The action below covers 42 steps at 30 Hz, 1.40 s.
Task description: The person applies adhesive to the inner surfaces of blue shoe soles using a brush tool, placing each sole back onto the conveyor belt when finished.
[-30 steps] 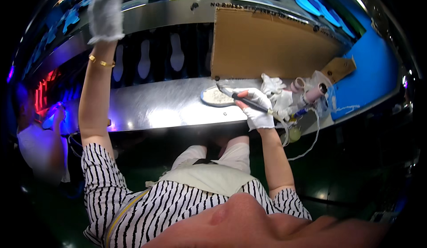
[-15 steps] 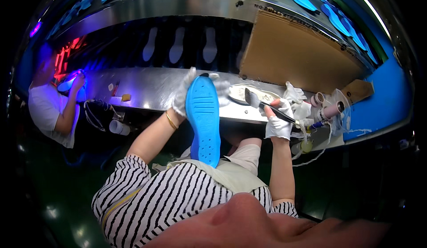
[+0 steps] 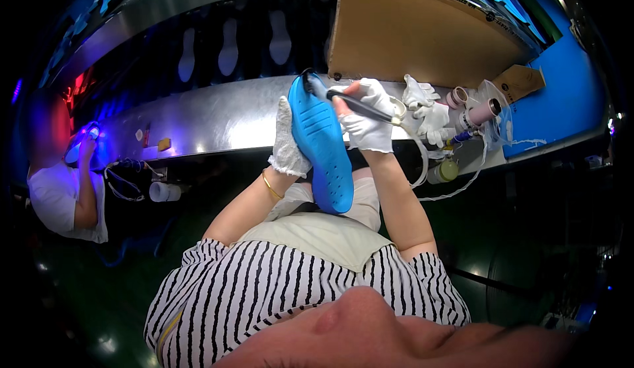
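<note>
A blue shoe last, grooved near the front and dotted with small holes, stands tilted over my lap with its toe up and away. My left hand, in a pale knitted glove, is closed round its left side. In my right hand, whose white glove leaves the fingertips bare, I grip a flat brush by its black handle. Its blurred pale bristles are at the toe of the last, close to a dark patch there. A cream-coloured shallow piece lies behind my right hand, mostly hidden.
A metal bench runs across in front, with a cardboard sheet standing behind it. White gloves, a pink bottle and a jar are at the right. A co-worker sits at the left beneath purple light.
My right hand has lifted the brush from above the cream-coloured piece to the last's toe. The last has swung, its heel now further right, and the view has shifted.
</note>
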Motion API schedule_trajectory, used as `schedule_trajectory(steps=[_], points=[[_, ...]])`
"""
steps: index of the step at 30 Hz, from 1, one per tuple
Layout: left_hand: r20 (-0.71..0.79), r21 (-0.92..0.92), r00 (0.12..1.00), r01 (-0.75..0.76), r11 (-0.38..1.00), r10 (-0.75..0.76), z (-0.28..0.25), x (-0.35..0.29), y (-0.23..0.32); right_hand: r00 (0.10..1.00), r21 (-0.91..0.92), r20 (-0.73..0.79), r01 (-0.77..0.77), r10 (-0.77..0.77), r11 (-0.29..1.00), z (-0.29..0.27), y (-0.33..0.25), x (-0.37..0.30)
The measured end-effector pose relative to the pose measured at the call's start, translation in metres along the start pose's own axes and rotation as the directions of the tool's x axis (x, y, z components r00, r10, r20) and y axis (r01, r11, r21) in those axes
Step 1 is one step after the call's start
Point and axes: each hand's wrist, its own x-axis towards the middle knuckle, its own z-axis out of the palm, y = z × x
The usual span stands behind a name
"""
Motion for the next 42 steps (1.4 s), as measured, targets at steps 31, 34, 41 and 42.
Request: schedule_trajectory(steps=[31,34,41,42], points=[[-0.080,0.334,0.947,0.319,0.887,-0.310,-0.020,-0.052,0.002,0.939,0.107,0.256,-0.263,0.229,0.959,-0.029,0.000,-0.077],[-0.095,0.316,0.946,0.325,0.891,-0.311,-0.021,-0.036,0.004,0.887,0.246,0.364,-0.385,0.284,0.889,-0.028,-0.003,-0.074],[0.156,-0.007,0.982,0.104,0.995,-0.102,-0.008,-0.005,0.013,0.952,0.043,0.307,0.004,-0.017,0.999,-0.017,-0.008,-0.056],[0.139,0.016,0.989,0.048,0.999,-0.050,-0.012,-0.004,0.017,0.936,0.096,0.348,-0.092,0.054,0.991,-0.016,-0.011,-0.057]])
